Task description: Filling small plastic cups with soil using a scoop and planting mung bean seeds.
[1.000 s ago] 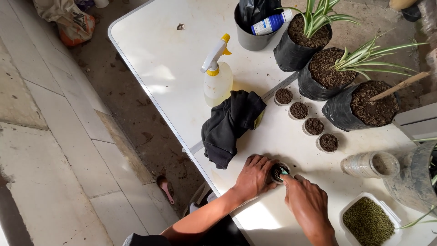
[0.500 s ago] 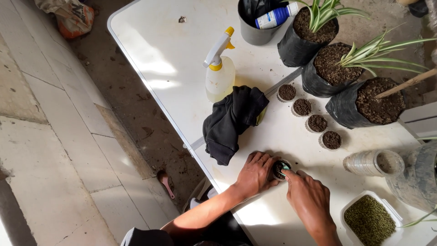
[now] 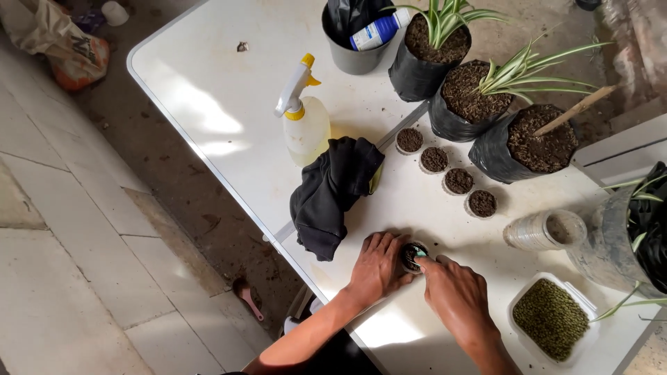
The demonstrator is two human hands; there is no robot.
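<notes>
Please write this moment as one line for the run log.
left hand: cups small pot | right hand: fingertips at pot | beside: black cloth, spray bottle, tray of green seeds

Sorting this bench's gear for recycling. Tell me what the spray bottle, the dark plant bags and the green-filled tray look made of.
Pale yellow spray bottle with white trigger: likely plastic, translucent and smooth.
Black plant bags holding soil: apparently thin plastic film, creased with a slight sheen.
Shallow white rectangular tray of green granules: probably thin moulded plastic or foam; matte rounded rim, hard to tell which.
</notes>
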